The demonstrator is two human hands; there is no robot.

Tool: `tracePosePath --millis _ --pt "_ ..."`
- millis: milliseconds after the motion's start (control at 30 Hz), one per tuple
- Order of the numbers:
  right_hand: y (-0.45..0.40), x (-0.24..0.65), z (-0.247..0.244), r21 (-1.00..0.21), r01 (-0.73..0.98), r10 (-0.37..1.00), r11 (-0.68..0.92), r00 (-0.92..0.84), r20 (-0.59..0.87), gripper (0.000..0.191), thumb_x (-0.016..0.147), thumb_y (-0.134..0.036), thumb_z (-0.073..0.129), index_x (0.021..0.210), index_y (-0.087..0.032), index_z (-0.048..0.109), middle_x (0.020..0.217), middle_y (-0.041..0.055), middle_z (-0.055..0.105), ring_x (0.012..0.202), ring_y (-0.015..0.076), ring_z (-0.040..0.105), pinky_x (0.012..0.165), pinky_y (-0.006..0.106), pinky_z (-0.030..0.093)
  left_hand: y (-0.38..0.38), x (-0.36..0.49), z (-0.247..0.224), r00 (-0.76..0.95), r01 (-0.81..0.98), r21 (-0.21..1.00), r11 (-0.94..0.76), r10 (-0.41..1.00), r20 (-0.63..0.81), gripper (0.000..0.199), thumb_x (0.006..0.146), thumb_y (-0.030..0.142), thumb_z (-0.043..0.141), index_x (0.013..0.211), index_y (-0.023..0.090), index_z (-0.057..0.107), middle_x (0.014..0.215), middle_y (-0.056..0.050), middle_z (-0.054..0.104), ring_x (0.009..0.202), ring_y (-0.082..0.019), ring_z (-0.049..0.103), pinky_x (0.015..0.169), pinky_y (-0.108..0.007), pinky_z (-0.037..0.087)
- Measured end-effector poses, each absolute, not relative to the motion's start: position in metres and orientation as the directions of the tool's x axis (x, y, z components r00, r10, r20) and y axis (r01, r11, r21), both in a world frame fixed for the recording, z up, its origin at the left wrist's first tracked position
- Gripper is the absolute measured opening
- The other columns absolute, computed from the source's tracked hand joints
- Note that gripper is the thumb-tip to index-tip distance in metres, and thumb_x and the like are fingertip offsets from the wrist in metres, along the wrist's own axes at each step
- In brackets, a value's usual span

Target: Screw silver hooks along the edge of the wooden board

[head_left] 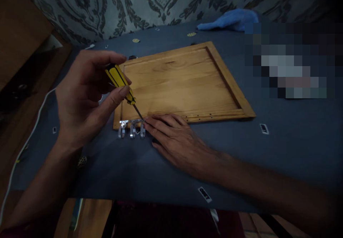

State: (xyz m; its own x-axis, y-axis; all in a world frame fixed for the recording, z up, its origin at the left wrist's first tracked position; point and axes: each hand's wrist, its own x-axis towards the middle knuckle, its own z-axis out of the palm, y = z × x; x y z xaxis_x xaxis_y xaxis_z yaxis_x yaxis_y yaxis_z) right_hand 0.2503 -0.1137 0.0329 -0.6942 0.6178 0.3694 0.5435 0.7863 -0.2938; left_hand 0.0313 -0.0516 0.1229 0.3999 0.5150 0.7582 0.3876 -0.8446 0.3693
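Note:
My left hand (88, 98) is closed around the yellow-and-black handle of a screwdriver (118, 79), thumb on one side and fingers on the other. The screwdriver's tip points down at the near edge of a framed wooden panel (174, 80). Three metal hooks (122, 130) sit in a row along that edge at its left end. My right hand (177, 141) lies over the near edge with its fingers stretched out. Its fingertips touch the rightmost hook beside the screwdriver tip, and its thumb is apart below. The screw under the tip is too small to make out.
Small dark holes (198, 118) dot the panel's near edge, right of my right hand. The panel lies on a dark blue patterned cloth (289, 152). A blue rag (233, 20) is at the back by the wall. A white cable (26, 138) runs along the left.

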Motion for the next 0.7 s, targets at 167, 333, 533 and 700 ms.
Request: tracePosePath --millis 167,333,533,700 --pt "-0.1138 0.2504 0.0323 -0.288 0.554 0.624 0.782 -0.692 0.364 0.041 0.106 -0.023 0.045 0.144 -0.011 0.057 0.145 0.0143 0.063 0.136 0.0292 0.053 0.112 0.052 0.045 -0.0542 0.0316 0.1234 0.383 0.431 0.4 -0.809 0.565 0.731 0.045 0.082 0.029 0.086 0.124 0.027 0.07 0.1 -0.001 0.07 0.081 -0.013 0.072 0.068 -0.023 0.065" --pt "-0.1135 0.2501 0.0315 -0.27 0.548 0.61 0.792 -0.695 0.38 0.041 0.106 -0.023 0.044 0.142 -0.007 0.057 0.145 0.0163 0.063 0.134 0.0304 0.053 0.113 0.052 0.044 -0.0537 0.0308 0.119 0.397 0.414 0.408 -0.814 0.565 0.723 0.051 0.08 0.031 0.088 0.127 0.029 0.068 0.109 -0.004 0.069 0.086 -0.016 0.073 0.074 -0.028 0.066" --pt "-0.114 0.2504 0.0327 -0.274 0.544 0.609 0.793 -0.695 0.384 0.042 0.105 -0.022 0.047 0.143 -0.006 0.056 0.145 0.0162 0.062 0.135 0.0305 0.052 0.112 0.051 0.045 -0.0548 0.03 0.1179 0.42 0.415 0.431 -0.801 0.589 0.69 0.044 0.088 0.019 0.079 0.129 0.027 0.067 0.11 -0.004 0.067 0.09 -0.014 0.071 0.074 -0.025 0.064" --pt "-0.1137 0.2504 0.0331 -0.274 0.549 0.613 0.79 -0.694 0.377 0.041 0.104 -0.021 0.048 0.142 -0.007 0.057 0.147 0.0158 0.061 0.135 0.0304 0.052 0.111 0.052 0.046 -0.0583 0.0348 0.1207 0.387 0.502 0.328 -0.8 0.547 0.743 0.046 0.081 0.023 0.087 0.124 0.03 0.07 0.105 0.0 0.07 0.084 -0.013 0.067 0.059 -0.019 0.059"
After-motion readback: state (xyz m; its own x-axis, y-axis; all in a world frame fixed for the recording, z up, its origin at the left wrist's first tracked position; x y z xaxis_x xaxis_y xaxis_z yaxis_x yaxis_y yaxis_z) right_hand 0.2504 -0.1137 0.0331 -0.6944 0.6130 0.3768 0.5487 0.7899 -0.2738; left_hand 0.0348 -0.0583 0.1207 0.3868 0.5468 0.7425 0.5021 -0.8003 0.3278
